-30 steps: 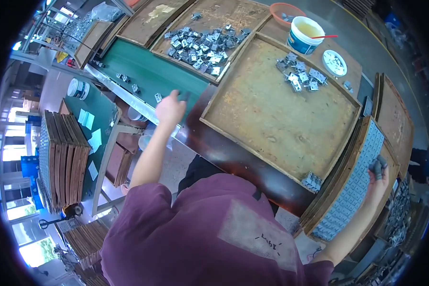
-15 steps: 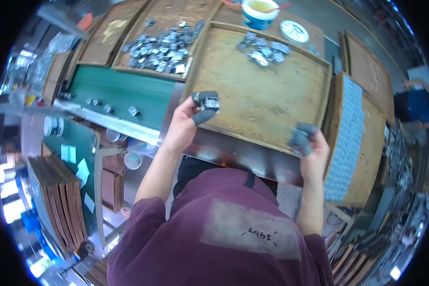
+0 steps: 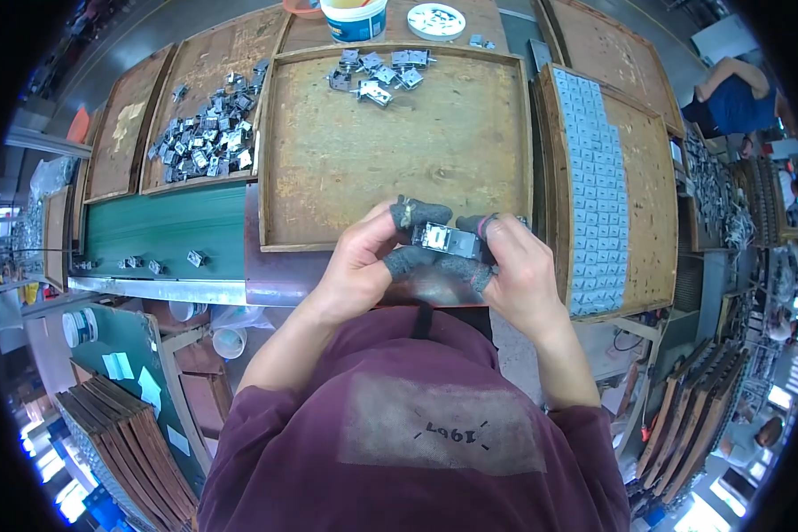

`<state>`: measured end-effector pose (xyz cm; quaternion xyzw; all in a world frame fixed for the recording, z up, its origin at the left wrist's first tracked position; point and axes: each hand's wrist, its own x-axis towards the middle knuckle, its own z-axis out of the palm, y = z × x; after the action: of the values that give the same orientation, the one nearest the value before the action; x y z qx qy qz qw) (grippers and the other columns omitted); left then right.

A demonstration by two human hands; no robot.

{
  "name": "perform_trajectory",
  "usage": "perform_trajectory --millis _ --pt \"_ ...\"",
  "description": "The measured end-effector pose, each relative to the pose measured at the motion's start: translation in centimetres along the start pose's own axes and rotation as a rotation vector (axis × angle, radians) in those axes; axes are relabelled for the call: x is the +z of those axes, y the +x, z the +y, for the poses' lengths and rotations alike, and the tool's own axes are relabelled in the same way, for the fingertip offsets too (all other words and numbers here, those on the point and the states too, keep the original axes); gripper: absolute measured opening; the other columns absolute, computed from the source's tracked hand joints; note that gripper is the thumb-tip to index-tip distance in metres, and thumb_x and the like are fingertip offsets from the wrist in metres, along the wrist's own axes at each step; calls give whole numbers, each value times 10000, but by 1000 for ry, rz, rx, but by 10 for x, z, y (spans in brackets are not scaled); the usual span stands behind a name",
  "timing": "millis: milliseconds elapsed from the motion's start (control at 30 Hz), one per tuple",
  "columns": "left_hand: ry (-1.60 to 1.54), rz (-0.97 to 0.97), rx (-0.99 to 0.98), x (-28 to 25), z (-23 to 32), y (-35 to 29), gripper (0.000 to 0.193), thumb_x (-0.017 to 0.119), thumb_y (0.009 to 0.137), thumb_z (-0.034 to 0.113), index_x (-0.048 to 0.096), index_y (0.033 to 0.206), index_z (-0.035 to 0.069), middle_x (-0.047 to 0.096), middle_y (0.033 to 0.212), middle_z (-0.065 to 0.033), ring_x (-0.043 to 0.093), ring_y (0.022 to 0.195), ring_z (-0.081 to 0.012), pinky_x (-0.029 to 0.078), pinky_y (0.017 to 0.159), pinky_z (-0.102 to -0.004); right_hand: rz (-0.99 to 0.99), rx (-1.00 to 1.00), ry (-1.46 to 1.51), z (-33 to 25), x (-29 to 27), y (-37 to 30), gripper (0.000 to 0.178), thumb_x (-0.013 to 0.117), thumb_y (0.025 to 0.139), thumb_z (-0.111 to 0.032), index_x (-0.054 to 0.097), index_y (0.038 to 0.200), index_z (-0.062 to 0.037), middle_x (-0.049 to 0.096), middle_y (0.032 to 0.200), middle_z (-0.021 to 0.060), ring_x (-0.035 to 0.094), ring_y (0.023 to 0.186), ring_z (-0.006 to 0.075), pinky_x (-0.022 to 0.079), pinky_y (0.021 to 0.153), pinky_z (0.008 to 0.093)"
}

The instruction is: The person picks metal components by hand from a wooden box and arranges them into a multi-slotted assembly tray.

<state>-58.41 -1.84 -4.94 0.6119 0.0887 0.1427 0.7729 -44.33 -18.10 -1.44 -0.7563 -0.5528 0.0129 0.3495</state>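
Note:
A small dark metal part with a pale face sits between both my hands, just in front of my chest. My left hand pinches it from the left with grey fingertip covers on thumb and forefinger. My right hand grips it from the right, also with covered fingertips. They hover over the near edge of a wide wooden tray, which holds a small cluster of similar metal parts at its far side.
A left wooden tray carries a heap of metal parts. A green conveyor belt bears a few parts. A right tray holds rows of grey pieces. A white tub and white disc stand behind. Another person works far right.
My hands were apart, each holding something; they have come together in front of my chest and now both grip one part. A second ago the left hand reached toward the conveyor.

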Motion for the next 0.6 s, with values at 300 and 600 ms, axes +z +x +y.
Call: perform_trajectory --millis 300,600 --pt "488 97 -24 36 -6 5 764 652 779 -60 365 1485 4 466 1302 -114 504 1264 -225 437 1002 -314 177 -54 -188 22 30 -6 305 717 665 27 637 960 28 584 825 141 621 737 331 506 625 412" --pt "589 82 334 33 -40 19 737 851 704 169 541 1348 -12 623 1182 -163 659 971 -270 524 864 -364 -142 380 194 20 5 -15 494 789 772 -360 606 1027 22 630 873 191 646 806 377 520 693 438"
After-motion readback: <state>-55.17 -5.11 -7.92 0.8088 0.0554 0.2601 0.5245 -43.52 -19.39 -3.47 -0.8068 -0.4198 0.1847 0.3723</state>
